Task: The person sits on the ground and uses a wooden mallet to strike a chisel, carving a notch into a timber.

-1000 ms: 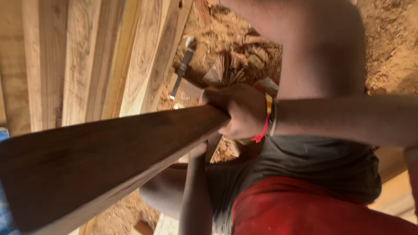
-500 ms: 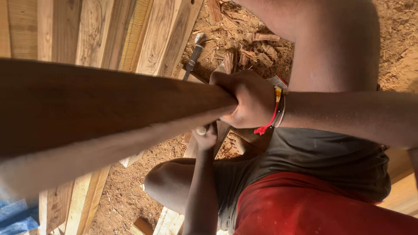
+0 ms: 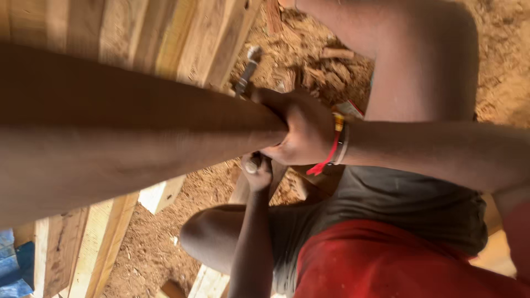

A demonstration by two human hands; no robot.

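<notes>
Two hands | right hand (image 3: 301, 132) still grips plank (image 3: 127, 143), now nearer, blurred

Head view, close, downward over hands (image 3: 301, 135)

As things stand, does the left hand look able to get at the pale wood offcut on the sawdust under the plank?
Probably yes, but not freely: bare sawdust lies between the left hand and the pale offcut, yet that hand is closed on a metal tool by its handle.
</notes>
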